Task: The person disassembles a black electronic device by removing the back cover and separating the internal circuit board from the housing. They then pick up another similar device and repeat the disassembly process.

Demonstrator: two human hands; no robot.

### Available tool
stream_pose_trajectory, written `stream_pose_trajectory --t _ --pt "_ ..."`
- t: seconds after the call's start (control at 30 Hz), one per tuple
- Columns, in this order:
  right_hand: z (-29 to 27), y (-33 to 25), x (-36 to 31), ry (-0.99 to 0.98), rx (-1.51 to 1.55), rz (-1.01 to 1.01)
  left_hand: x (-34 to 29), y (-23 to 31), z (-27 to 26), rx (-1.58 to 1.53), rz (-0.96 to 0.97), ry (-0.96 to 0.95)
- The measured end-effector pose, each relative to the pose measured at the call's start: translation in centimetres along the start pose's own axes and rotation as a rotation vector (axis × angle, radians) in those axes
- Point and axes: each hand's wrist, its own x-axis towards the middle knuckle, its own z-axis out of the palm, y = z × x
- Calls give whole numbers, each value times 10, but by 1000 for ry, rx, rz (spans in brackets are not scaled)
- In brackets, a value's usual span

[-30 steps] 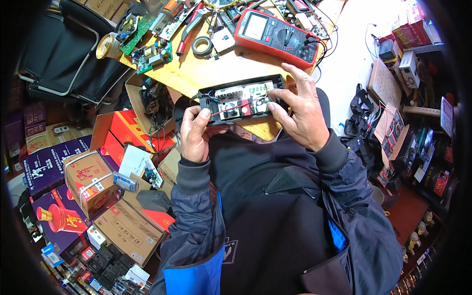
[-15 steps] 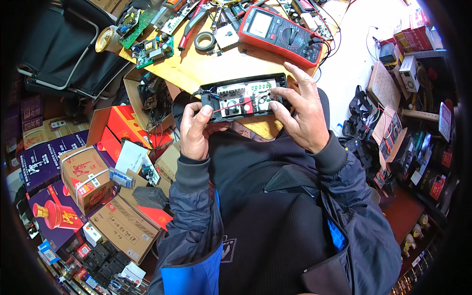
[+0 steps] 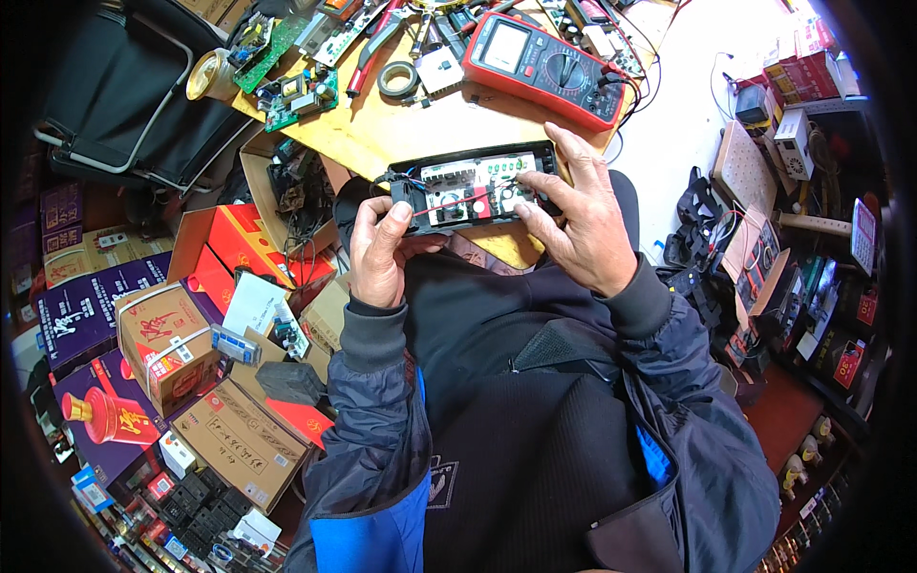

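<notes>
In front of me, over my lap at the table's near edge, is an open black plastic case with a circuit board inside. The board carries white, red and green parts, and a thin red wire crosses it. My left hand grips the case's left end, thumb on top and fingers underneath. Over the right end, my right hand has its fingers apart. Its index fingertip and thumb are on or just above the board's right part, with a gap between them. No held object shows there.
Beyond the case, a red multimeter lies on the yellow table. Nearby are a roll of tape, red-handled pliers and loose circuit boards. Cardboard boxes crowd the left, and a black chair stands far left.
My right hand's thumb and index finger have shifted slightly left over the board. The left hand and case have hardly moved.
</notes>
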Motion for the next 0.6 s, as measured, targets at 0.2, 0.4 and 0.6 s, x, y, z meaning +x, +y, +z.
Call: stream_pose_trajectory --t 0.2,0.4,0.6 --pt "-1 0 -1 6 16 11 0 0 0 14 6 -2" --pt "-2 1 0 -30 -9 -7 -1 -1 -1 65 8 -5" --pt "-4 1 1 -64 -24 -3 0 -2 -2 53 2 -14"
